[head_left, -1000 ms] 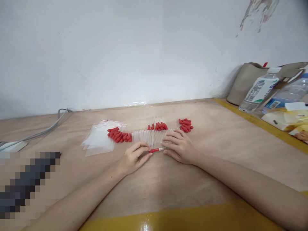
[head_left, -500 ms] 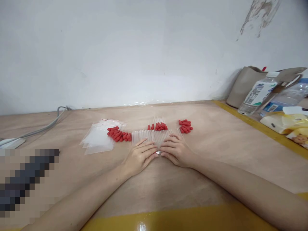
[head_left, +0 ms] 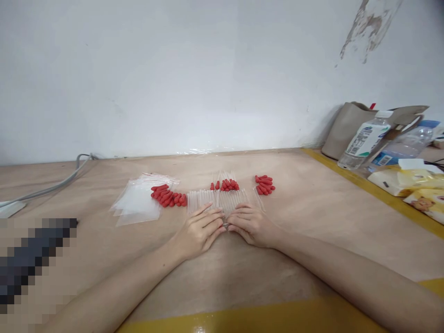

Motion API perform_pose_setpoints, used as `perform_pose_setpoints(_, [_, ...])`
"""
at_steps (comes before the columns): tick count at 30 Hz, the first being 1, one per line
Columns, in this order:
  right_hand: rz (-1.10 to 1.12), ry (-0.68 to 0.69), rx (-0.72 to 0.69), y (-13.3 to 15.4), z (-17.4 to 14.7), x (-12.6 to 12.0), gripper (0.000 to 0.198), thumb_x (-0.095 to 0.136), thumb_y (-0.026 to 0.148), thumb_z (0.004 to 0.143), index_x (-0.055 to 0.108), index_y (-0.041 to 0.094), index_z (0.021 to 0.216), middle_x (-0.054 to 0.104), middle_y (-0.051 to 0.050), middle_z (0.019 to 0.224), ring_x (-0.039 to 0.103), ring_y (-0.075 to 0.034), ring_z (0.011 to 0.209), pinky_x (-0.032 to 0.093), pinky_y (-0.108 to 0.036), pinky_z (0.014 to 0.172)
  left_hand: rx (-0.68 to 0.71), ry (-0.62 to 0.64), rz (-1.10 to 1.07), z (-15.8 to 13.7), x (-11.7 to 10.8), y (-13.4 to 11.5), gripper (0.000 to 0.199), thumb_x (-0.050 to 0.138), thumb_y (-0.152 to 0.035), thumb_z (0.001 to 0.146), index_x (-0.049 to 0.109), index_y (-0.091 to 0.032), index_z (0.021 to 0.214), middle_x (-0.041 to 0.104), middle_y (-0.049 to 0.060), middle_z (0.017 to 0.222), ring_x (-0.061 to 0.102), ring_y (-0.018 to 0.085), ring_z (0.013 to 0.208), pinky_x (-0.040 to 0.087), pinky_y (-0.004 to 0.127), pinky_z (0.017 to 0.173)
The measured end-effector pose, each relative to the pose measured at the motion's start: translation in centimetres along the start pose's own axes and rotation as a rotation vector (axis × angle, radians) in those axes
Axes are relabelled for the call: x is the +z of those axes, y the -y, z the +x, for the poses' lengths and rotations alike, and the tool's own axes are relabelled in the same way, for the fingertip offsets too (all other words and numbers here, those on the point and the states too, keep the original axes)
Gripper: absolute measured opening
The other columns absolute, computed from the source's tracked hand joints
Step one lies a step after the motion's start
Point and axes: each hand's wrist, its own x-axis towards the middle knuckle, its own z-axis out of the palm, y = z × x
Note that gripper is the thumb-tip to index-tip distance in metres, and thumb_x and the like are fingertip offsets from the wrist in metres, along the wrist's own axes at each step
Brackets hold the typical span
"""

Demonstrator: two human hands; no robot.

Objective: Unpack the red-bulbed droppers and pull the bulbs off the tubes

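Clear thin tubes (head_left: 204, 200) lie side by side in a row on the table. My left hand (head_left: 201, 231) rests over the near left part of the row, its fingers bent and close together. From the other side, my right hand (head_left: 255, 225) covers the near right part in the same way. Between the thumbs and fingers of both hands shows a short shiny bit of a thin clear tube (head_left: 225, 225), lying crosswise; the rest is hidden. Droppers with red rubber bulbs (head_left: 229, 185) lie just behind the row. More red bulbs (head_left: 169, 196) lie to the left, and others (head_left: 265, 185) to the right.
Clear zip bags (head_left: 137, 203) lie in a stack at the left, partly under red bulbs. A grey cable (head_left: 69, 178) runs along the far left. At the right stand a bag (head_left: 338, 129), a bottle (head_left: 364, 141) and a yellow tissue pack (head_left: 398, 178). A wall (head_left: 208, 83) closes the back.
Both hands have drawn back slightly towards me, and more of the tube row shows beyond the right fingers. The whole view has shifted a little. The bulbs lie as before.
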Motion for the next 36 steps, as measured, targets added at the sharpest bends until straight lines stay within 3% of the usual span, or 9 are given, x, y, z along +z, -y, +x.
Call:
perform_pose_setpoints(11, [-0.162,-0.045,-0.090,0.1,-0.4,-0.5,0.008,0.050,0.018,0.085,0.057,0.015,0.088,0.068,-0.002,0.085,0.061,-0.011,0.080,0.040,-0.029,0.083,-0.059,0.050,-0.103,-0.4,-0.4,0.0,0.013,0.049,-0.014,0.083,0.058,-0.017,0.092,0.068,0.003,0.092,0.059,0.016,0.101,0.033,0.042,0.105])
perform_pose_setpoints(23, [-0.228,-0.075,-0.160,-0.3,-1.1,-1.9,0.017,0.048,0.015,0.085,0.057,0.016,0.099,0.067,-0.005,0.096,0.058,-0.012,0.095,0.038,-0.031,0.088,-0.054,0.017,-0.113,-1.0,-0.7,0.8,0.012,0.052,-0.014,0.082,0.059,-0.017,0.091,0.068,0.003,0.091,0.061,0.015,0.096,0.040,0.038,0.099])
perform_pose_setpoints(26, [-0.232,-0.139,-0.017,-1.7,-1.6,-2.7,0.017,0.050,0.015,0.083,0.059,0.017,0.098,0.067,-0.004,0.089,0.058,-0.013,0.083,0.039,-0.031,0.080,-0.162,-0.049,-0.063,-2.0,-1.2,2.0,0.012,0.054,-0.015,0.081,0.060,-0.018,0.090,0.068,0.003,0.091,0.061,0.017,0.092,0.044,0.037,0.092])
perform_pose_setpoints(31, [-0.461,-0.203,0.394,-4.3,-2.4,-3.1,0.021,0.047,0.023,0.084,0.063,0.018,0.097,0.058,-0.002,0.065,0.050,-0.013,0.062,0.030,-0.030,0.064,-0.332,-0.154,-0.049,-2.4,-2.0,3.4,0.013,0.055,-0.019,0.081,0.063,-0.020,0.091,0.062,0.003,0.082,0.057,0.014,0.075,0.048,0.026,0.066])
perform_pose_setpoints(36, [-0.448,-0.127,0.621,-4.8,-2.5,-2.8,0.024,0.043,0.019,0.082,0.059,0.018,0.101,0.062,-0.003,0.078,0.054,-0.015,0.072,0.027,-0.029,0.066,-0.575,-0.225,0.054,-2.3,-3.2,4.9,0.025,0.045,-0.025,0.085,0.060,-0.020,0.104,0.053,0.006,0.091,0.054,0.017,0.084,0.048,0.030,0.072])
